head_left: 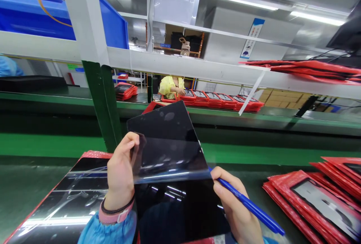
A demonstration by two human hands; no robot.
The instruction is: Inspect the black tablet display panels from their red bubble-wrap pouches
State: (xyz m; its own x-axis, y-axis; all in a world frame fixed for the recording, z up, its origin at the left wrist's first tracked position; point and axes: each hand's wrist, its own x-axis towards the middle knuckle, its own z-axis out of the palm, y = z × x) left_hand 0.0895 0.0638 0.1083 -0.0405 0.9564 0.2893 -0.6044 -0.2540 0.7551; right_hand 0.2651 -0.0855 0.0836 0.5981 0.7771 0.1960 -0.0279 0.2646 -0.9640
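Observation:
A black tablet with a glossy screen stands tilted up in front of me, a clear film lying across its lower half. My left hand grips the tablet's left edge, thumb on the glass, fingers closed round it. My right hand holds the tablet's lower right side and also pinches a blue pen that points down to the right. Under the tablet lies another black screen in a red bag.
Stacked tablets in red bags lie at the right on the green conveyor belt. A green post rises just behind my left hand. A person in yellow works at a far bench beside more red stacks.

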